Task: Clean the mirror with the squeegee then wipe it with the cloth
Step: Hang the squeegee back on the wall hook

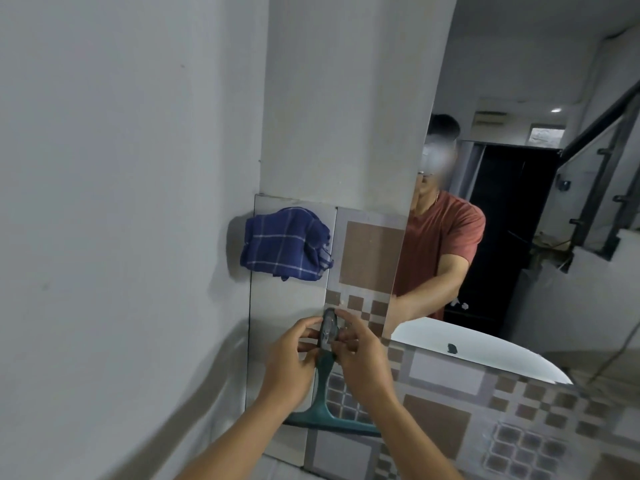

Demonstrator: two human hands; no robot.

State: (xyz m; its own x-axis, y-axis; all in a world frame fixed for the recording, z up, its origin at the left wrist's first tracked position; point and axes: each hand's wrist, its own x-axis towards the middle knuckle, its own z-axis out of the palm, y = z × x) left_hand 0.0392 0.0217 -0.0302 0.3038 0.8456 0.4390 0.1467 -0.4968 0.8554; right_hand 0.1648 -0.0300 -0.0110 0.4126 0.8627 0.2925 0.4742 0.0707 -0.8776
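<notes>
fingers [313, 323] of the left hand [289, 362] and of the right hand [363, 358] pinch the top of the teal squeegee [323, 393] handle at a grey hook [329, 329] on the tiled wall [372, 254]. the blue checked cloth [285, 249] hangs above left; the mirror [519, 202] stands just right.

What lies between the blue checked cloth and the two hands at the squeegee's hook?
In the head view, only bare tiled wall separates the cloth from the left hand and right hand holding the squeegee.
</notes>
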